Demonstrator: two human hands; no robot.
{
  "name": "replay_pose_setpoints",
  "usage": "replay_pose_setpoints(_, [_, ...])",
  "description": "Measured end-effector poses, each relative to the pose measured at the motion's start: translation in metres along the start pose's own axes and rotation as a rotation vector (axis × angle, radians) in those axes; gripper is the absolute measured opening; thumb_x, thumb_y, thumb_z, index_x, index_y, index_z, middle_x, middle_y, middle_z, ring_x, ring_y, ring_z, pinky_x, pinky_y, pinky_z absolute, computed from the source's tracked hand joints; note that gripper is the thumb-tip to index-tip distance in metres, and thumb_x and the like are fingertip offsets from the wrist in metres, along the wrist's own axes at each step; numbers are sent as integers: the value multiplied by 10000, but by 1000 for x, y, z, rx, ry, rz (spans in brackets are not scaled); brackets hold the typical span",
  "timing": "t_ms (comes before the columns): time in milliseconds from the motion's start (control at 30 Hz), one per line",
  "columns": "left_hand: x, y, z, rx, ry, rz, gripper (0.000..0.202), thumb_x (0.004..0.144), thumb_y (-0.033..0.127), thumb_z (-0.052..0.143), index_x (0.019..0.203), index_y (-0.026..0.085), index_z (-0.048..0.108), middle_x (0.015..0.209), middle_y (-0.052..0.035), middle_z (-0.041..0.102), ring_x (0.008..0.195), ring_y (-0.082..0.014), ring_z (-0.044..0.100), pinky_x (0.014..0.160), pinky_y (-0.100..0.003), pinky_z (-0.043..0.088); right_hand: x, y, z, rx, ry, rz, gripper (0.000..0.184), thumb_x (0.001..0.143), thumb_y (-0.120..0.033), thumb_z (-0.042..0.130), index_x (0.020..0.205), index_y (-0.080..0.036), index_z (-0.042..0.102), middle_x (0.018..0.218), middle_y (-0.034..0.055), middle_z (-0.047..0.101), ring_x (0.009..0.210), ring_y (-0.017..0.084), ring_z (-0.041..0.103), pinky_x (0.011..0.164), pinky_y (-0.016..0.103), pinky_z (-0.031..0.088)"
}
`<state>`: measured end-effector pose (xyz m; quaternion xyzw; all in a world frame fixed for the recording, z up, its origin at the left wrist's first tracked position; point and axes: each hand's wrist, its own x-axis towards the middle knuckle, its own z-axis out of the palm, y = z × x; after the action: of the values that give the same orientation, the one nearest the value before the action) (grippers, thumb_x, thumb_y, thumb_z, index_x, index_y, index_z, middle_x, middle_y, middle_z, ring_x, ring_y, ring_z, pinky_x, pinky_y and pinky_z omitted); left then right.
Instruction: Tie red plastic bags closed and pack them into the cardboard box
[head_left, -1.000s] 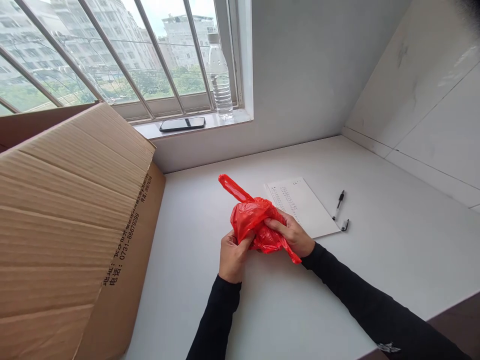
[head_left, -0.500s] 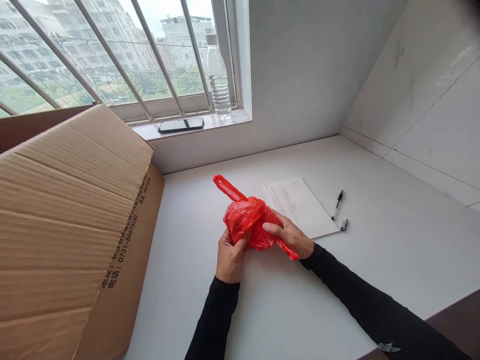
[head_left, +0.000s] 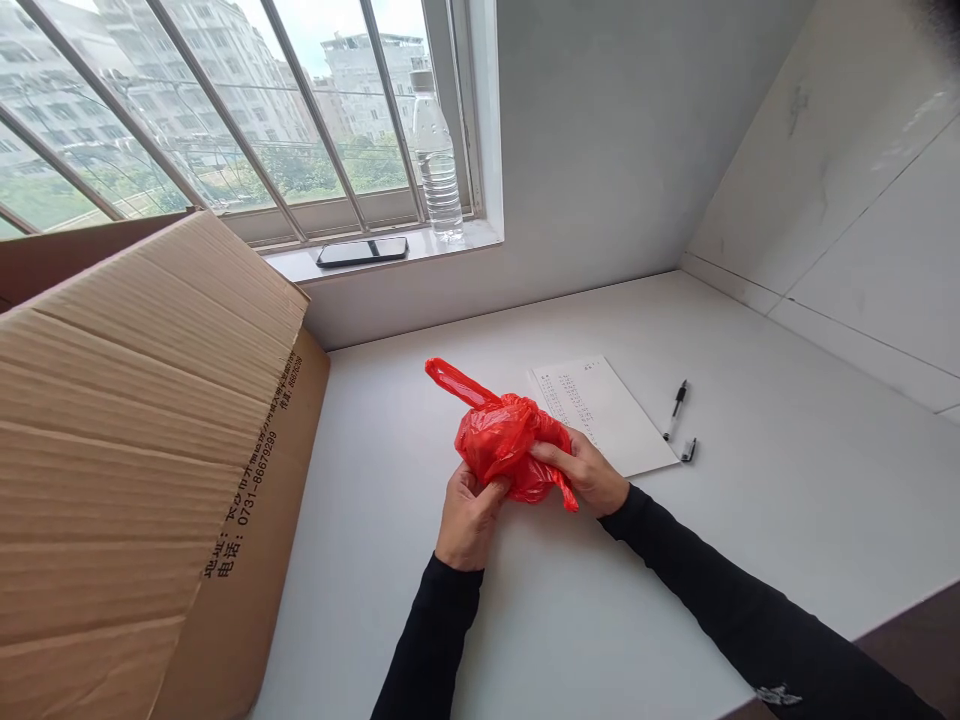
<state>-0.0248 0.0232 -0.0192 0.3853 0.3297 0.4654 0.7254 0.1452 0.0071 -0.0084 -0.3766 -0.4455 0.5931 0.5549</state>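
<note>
A crumpled red plastic bag (head_left: 495, 438) is bunched up between my two hands, above the white table (head_left: 375, 560). One loop-like handle of it sticks out to the upper left, and a twisted end hangs near my right wrist. My left hand (head_left: 471, 510) grips the bag from below left, thumb on top, its other fingers partly hidden. From the right, my right hand (head_left: 586, 470) closes on the gathered plastic, thumb pressed over it. Whether anything is inside the bag cannot be seen.
Behind my right hand lies a sheet of paper with writing (head_left: 611, 415). An uncapped pen (head_left: 676, 410) and its cap (head_left: 689, 450) are right of it. A large cardboard box (head_left: 187, 450) stands left. A phone (head_left: 363, 251) and a water bottle (head_left: 438, 170) occupy the windowsill.
My left hand and the bag have shifted slightly right. The bag is bunched more tightly, and its twisted end has drawn in toward the left. My right hand's thumb has moved further onto the plastic.
</note>
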Motion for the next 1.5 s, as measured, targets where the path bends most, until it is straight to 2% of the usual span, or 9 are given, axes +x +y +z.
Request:
replay_pose_setpoints(167, [2,4,-4,-3,41,4,329,810,381,763,994,133,649,833,-63,688,671,-179,627,581,-286,522,-2,0,3,58,-133,37,257,872,-383,693,1046,-218,600,831,7,639,730,184,623,682,335,525])
replay_pose_setpoints(400, [-6,11,7,151,-230,-3,250,769,242,772,984,160,677,914,-64,662,798,-206,596,718,-338,527,-3,5,0,30,-112,22,215,888,-369,684,1011,-220,588,741,-3,653,594,171,607,574,322,512])
replay_pose_setpoints(500, [-4,12,6,145,-176,26,212,757,249,786,922,162,685,769,-28,629,701,-171,561,662,-307,500,-3,2,0,21,-100,12,274,878,-389,692,1066,-210,602,840,11,654,705,172,626,657,323,538])
replay_pose_setpoints(667, [3,9,-8,29,-52,88,287,807,457,746,868,179,704,721,-46,654,674,-207,618,607,-334,539,-5,-5,5,83,-280,25,418,862,-345,717,1220,-219,542,949,27,661,789,169,639,795,368,534])
replay_pose_setpoints(767, [2,7,-11,32,-54,71,351,853,525,674,889,180,730,740,-73,683,737,-251,666,638,-367,574,-5,-3,7,37,-219,7,326,850,-326,739,1100,-203,571,833,7,667,710,146,621,682,306,510])
replay_pose_setpoints(1033, [-7,13,11,-221,-215,71,422,962,431,482,1283,194,621,1322,-143,617,1181,-358,572,920,-516,525,1,6,3,-18,-23,-5,305,821,-393,768,922,-199,556,734,-46,594,538,103,543,536,275,475])
replay_pose_setpoints(1200, [-9,15,14,-242,-190,97,415,975,454,464,1280,222,626,1319,-124,619,1217,-334,556,1028,-520,454,0,6,3,-60,3,-30,273,833,-394,753,906,-203,572,755,-40,568,607,117,536,581,285,474])
replay_pose_setpoints(1367, [-8,21,12,-371,-151,-60,552,958,554,419,1326,179,588,1334,-153,603,1257,-361,536,1037,-542,448,0,8,2,-99,37,-59,277,808,-352,776,821,-216,535,696,-59,526,612,118,491,589,272,389])
replay_pose_setpoints(1500, [-4,18,10,-133,-94,-5,399,867,382,682,1215,186,664,1203,-120,680,1174,-340,600,999,-461,494,-1,6,2,-111,-4,-66,304,776,-342,804,835,-218,533,752,-45,558,668,125,497,633,274,394])
